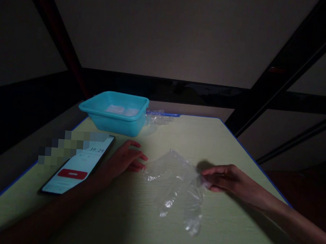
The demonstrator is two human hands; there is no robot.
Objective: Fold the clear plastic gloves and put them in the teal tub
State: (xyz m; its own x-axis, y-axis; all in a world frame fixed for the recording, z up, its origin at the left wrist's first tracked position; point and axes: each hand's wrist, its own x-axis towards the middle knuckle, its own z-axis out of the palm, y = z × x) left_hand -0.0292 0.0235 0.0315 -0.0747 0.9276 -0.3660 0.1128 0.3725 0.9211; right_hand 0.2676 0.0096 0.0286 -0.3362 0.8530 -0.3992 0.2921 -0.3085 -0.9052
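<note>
A thin, clear plastic piece shaped like a disposable glove (pixel 180 179) lies spread and wrinkled on the table, with finger-like lobes towards me. My right hand (pixel 223 178) pinches its right edge between thumb and fingers. At its left corner is my left hand (pixel 128 158), loosely curled with the fingers apart. Those fingertips are at or just beside the film; whether they touch it I cannot tell.
On the left, a phone (pixel 78 168) showing a timer lies beside my left forearm. A turquoise basin (pixel 112 124) with whitish pieces inside stands at the back left. Beside it lies more crumpled clear plastic (pixel 160 119). The pale table (pixel 228 223) has a blue edge.
</note>
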